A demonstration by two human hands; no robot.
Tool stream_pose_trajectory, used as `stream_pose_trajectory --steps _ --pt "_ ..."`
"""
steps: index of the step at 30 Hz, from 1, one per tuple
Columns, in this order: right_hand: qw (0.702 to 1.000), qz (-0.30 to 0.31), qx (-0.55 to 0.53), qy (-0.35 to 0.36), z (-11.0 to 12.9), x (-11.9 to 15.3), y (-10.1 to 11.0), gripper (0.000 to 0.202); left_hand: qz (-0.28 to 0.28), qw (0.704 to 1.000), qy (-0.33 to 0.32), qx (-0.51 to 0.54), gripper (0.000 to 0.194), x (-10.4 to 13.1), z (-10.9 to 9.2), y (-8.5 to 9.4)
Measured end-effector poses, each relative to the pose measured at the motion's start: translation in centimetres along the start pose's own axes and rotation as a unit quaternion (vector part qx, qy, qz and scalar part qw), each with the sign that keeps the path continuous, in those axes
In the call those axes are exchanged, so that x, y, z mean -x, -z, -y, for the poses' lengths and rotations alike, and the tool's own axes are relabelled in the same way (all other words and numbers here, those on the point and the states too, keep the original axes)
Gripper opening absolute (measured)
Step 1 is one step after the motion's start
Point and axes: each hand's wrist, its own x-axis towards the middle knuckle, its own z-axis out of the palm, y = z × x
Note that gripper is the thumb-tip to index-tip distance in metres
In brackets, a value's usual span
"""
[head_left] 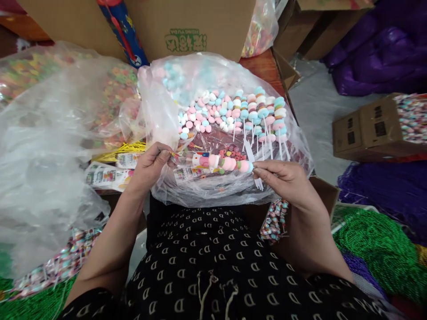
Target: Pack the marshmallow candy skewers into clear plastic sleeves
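Between my hands a candy skewer (228, 164) of pink, white and blue pieces lies level, with a clear printed wrapper around at least part of it. My left hand (151, 162) pinches the wrapper's gathered left end. The fingers of my right hand (283, 178) are closed at the skewer's blue right end; what exactly they grip there is hidden. Behind them, unwrapped candy skewers (262, 113) on white sticks rest in an open clear plastic bag (200, 62). Loose pastel candies (203, 111) are heaped beside those, and small red ring candies (233, 153) lie nearer me.
Bags of colored ring candies (113, 102) stand at left, near yellow twist ties (130, 147) and printed wrappers (106, 174). A cardboard box (200, 18) backs the work area. At right are a carton (363, 129) and green strands (380, 253).
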Motion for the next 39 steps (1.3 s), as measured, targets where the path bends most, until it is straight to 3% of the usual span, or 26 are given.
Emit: stream_pose_trajectory --steps 3,11,15,19,24,28,33,39 --pt "0.999 -0.035 -0.006 0.008 -0.5 0.1 -0.6 0.011 0.046 0.998 -0.022 -0.043 0.019 -0.1 -0.2 0.4" --pt "0.999 -0.041 -0.019 -0.01 -0.8 0.5 -1.1 0.011 0.049 0.992 -0.055 -0.103 0.022 0.3 -1.7 -0.1" --pt "0.998 -0.056 0.009 0.027 -0.9 0.6 -1.4 0.013 0.041 0.984 -0.073 -0.16 0.022 0.4 -2.0 0.0" --pt "0.998 -0.025 0.042 0.05 -0.9 0.6 -1.4 0.017 0.026 0.968 -0.12 -0.221 0.027 0.6 -2.3 0.2" --pt "0.999 -0.008 0.023 0.031 -0.9 0.7 -1.7 0.014 0.063 0.937 -0.164 -0.301 0.031 1.2 -3.2 0.2" --pt "0.998 -0.038 -0.055 -0.009 -1.0 0.8 -2.9 0.011 0.093 0.927 -0.193 -0.308 0.032 1.7 -3.6 0.0" --pt "0.993 -0.025 -0.109 -0.049 -1.0 1.0 -4.1 0.012 0.115 0.931 -0.188 -0.293 0.028 1.8 -3.8 -0.5" --pt "0.993 -0.006 -0.113 -0.046 -0.8 0.9 -4.3 0.022 0.093 0.946 -0.159 -0.269 0.024 1.7 -4.1 -0.6"
